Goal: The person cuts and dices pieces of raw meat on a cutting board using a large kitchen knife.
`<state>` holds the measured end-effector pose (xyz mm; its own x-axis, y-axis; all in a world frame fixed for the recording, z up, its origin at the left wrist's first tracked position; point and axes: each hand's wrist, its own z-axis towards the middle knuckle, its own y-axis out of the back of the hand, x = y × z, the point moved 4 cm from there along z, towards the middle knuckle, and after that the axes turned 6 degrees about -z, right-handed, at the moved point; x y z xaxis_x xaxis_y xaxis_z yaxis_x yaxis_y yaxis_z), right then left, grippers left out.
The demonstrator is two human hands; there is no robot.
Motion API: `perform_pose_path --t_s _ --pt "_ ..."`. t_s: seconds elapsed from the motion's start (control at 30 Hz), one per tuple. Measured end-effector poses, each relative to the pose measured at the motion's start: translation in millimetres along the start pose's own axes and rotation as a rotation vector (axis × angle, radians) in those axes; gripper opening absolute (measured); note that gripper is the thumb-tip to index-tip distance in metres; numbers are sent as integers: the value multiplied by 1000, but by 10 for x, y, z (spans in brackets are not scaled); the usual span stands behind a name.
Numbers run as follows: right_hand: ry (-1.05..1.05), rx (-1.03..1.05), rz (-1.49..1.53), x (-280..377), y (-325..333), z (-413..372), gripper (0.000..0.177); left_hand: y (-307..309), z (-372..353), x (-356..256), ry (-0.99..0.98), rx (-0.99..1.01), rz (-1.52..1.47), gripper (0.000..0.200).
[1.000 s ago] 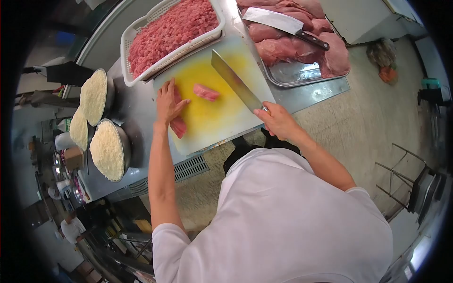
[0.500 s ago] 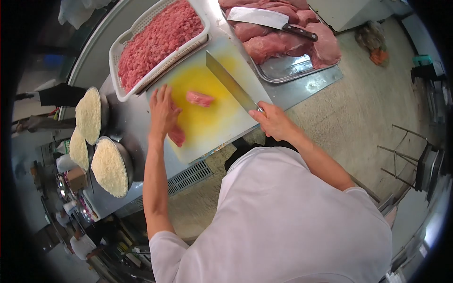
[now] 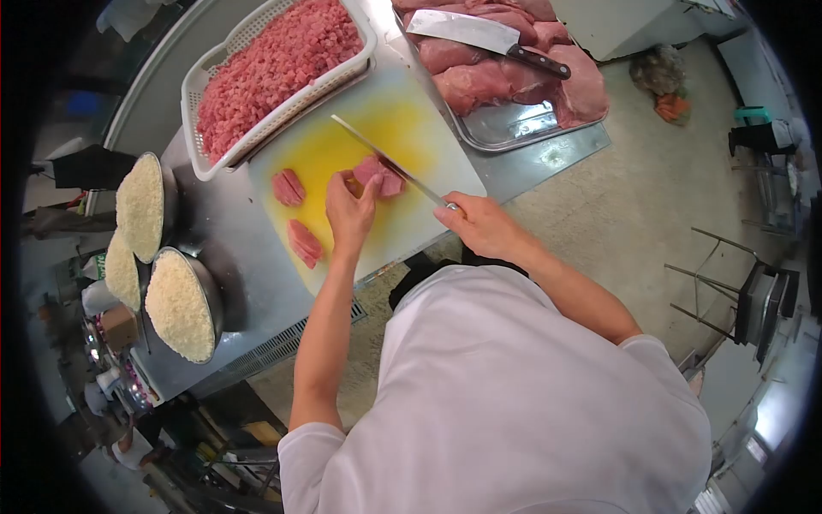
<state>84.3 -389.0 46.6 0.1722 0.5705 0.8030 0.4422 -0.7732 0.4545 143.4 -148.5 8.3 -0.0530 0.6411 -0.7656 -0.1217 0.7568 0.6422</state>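
Note:
My right hand [image 3: 484,227] is wrapped round the handle of a long knife [image 3: 418,182]. The blade slants away up the board, its edge over a small chunk of raw meat [image 3: 390,182]. From the near left, my left hand [image 3: 349,214] grips this chunk, with the thumb against it and the fingers bent. Two other pieces of meat lie left of that hand: one at the upper left [image 3: 288,187] and a longer one [image 3: 304,242] near the board's left edge. All rest on a white cutting board [image 3: 449,158] with a yellow-stained middle.
A white basket [image 3: 282,101] of diced meat stands beyond the board. At the upper right, a metal tray [image 3: 514,137] bears large raw cuts [image 3: 475,86] with a cleaver [image 3: 462,30] on top. Several bowls of pale crumbs [image 3: 178,306] stand left.
My left hand has moved right, from the board's left side to the middle chunk. The knife has turned edge-down and moved left over that meat. Two pieces now show at left.

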Motion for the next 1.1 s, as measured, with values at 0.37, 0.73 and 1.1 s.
perform_pose_path --t_s 0.37,0.73,1.1 --pt "-3 -7 -191 399 134 -346 33 -262 -38 -3 -419 -86 15 27" --pt "259 -112 -393 520 -257 552 31 -227 -46 -46 -347 -103 -149 38" --pt "5 92 -405 531 -139 301 36 -206 -45 2 -313 -91 -162 26"
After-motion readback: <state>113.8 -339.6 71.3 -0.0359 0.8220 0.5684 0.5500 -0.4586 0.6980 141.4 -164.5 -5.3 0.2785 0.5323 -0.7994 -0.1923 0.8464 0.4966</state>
